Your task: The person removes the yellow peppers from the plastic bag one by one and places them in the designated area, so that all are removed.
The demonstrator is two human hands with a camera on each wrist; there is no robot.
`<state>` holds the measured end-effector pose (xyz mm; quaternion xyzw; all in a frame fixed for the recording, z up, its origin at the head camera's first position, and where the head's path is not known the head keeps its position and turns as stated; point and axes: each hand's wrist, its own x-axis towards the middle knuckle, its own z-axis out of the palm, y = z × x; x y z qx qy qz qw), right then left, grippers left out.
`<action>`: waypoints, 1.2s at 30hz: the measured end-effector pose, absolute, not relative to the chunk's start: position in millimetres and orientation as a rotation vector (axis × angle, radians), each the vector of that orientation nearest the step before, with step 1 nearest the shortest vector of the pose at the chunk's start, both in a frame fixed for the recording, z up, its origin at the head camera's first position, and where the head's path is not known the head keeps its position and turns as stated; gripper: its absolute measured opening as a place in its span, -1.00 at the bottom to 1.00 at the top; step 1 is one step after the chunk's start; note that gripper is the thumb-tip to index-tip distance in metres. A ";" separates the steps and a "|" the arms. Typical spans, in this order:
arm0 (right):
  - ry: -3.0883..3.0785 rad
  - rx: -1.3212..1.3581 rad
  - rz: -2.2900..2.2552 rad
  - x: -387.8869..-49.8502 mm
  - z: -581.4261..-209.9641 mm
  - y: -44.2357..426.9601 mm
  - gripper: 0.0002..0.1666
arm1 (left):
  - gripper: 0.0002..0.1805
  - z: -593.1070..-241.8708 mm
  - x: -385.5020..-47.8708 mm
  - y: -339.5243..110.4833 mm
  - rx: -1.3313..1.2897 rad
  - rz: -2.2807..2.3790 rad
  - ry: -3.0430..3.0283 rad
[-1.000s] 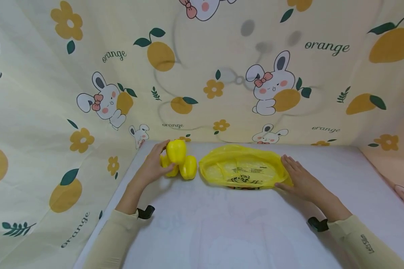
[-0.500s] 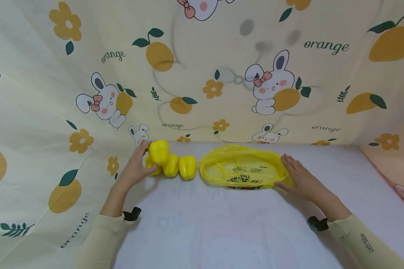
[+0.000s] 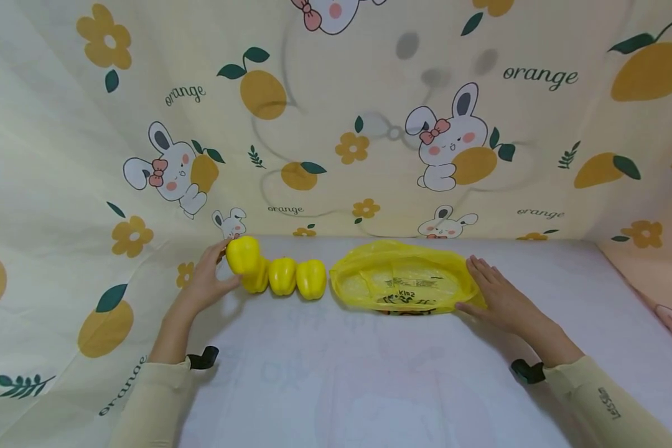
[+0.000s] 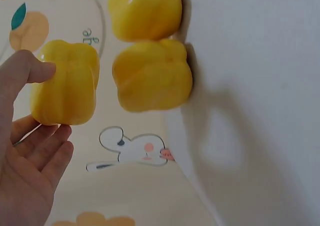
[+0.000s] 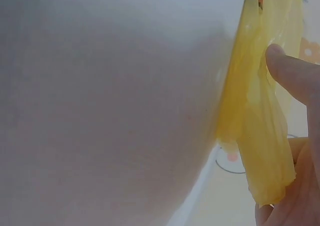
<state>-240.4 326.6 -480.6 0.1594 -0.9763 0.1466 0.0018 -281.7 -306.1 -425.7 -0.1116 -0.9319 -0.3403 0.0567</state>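
Note:
My left hand (image 3: 201, 283) grips a yellow bell pepper (image 3: 243, 254), raised off the table at the left end of a row. In the left wrist view the thumb presses one side of this bell pepper (image 4: 65, 83) and the fingertips support the other. Three more yellow bell peppers (image 3: 282, 276) stand side by side on the table, the leftmost partly hidden by the raised one. My right hand (image 3: 498, 292) rests with straight fingers against the right end of a yellow plastic bag (image 3: 406, 280). The right wrist view has the thumb on the bag's (image 5: 265, 146) near side.
A white-covered table (image 3: 336, 379) extends toward me. Behind it and at both sides hangs a cloth (image 3: 325, 112) printed with rabbits, oranges and flowers. The bag lies right of the bell peppers, its mouth facing me.
My left hand has carried the raised bell pepper leftward past the standing ones, uncovering more of them. My right hand and the bag have stayed in place.

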 end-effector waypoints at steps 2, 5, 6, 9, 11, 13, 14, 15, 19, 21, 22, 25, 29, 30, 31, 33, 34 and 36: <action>-3.070 0.493 0.461 -240.8 -481.1 326.8 0.36 | 0.04 -426.9 -283.0 -311.9 -0.337 -1.022 -2.834; -3.082 0.484 0.466 -240.9 -482.2 327.2 0.37 | 0.04 -429.2 -284.4 -320.0 -0.324 -1.006 -2.851; -3.083 0.484 0.465 -240.7 -482.2 327.1 0.37 | 0.04 -430.1 -284.8 -322.4 -0.313 -1.005 -2.855; -3.078 0.488 0.477 -239.8 -482.4 327.2 0.37 | 0.05 -432.9 -286.0 -329.6 -0.289 -1.002 -2.858; -3.071 0.493 0.486 -239.1 -482.3 327.1 0.36 | 0.06 -434.4 -286.5 -334.3 -0.282 -1.010 -2.855; -3.066 0.500 0.498 -238.3 -482.0 326.8 0.36 | 0.05 -435.3 -286.4 -338.5 -0.278 -1.002 -2.852; -3.061 0.506 0.499 -238.2 -481.9 327.0 0.36 | 0.05 -435.7 -286.4 -340.8 -0.275 -0.993 -2.853; -3.061 0.505 0.497 -238.0 -481.8 326.9 0.36 | 0.05 -435.7 -285.9 -342.8 -0.273 -0.994 -2.854; -3.060 0.510 0.488 -238.7 -482.1 327.0 0.36 | 0.04 -435.0 -284.4 -349.3 -0.274 -0.994 -2.853; -3.059 0.510 0.481 -239.0 -482.5 327.2 0.35 | 0.04 -434.7 -284.0 -351.5 -0.285 -1.003 -2.852; -3.052 0.511 0.483 -239.1 -482.7 327.2 0.35 | 0.03 -434.9 -284.1 -352.6 -0.290 -1.006 -2.850; -3.040 0.513 0.474 -239.2 -482.8 327.7 0.34 | 0.02 -436.7 -284.6 -355.0 -0.299 -1.011 -2.854; -3.044 0.500 0.477 -238.7 -481.7 326.4 0.35 | 0.01 -441.8 -287.2 -359.4 -0.286 -1.010 -2.881; -3.048 0.497 0.477 -238.8 -481.5 326.2 0.35 | 0.01 -443.5 -288.0 -360.6 -0.281 -1.009 -2.889; -3.051 0.494 0.477 -238.8 -481.2 325.7 0.35 | 0.01 -445.0 -288.9 -361.6 -0.277 -1.008 -2.896; -3.059 0.489 0.477 -238.8 -480.7 324.8 0.35 | 0.00 -448.4 -290.4 -363.5 -0.277 -1.005 -2.908; -3.062 0.485 0.479 -238.9 -480.5 324.6 0.36 | -0.01 -450.0 -291.1 -364.3 -0.276 -1.010 -2.913; -3.071 0.479 0.475 -239.1 -480.5 324.4 0.36 | -0.01 -452.8 -291.8 -365.4 -0.276 -1.020 -2.924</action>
